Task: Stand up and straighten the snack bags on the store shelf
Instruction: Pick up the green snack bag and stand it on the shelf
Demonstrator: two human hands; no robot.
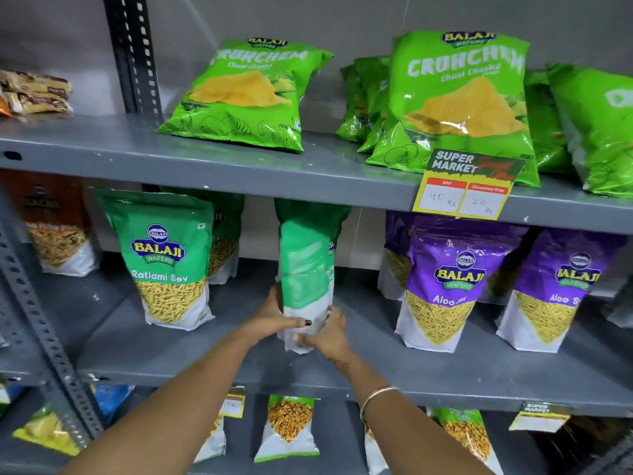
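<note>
On middle shelf [205, 358]: green bag [305, 269] upright, base clasped between both hands [301, 329].

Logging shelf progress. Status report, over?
Left hand and right hand both gripping green bag at its base. Bag upright, turned sideways, on middle shelf. Nothing blocking.

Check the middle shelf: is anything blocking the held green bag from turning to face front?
Nothing visible. Both hands, left and right, grip the green bag in an open gap between the Ratlami Sev bag and the purple bag.
</note>
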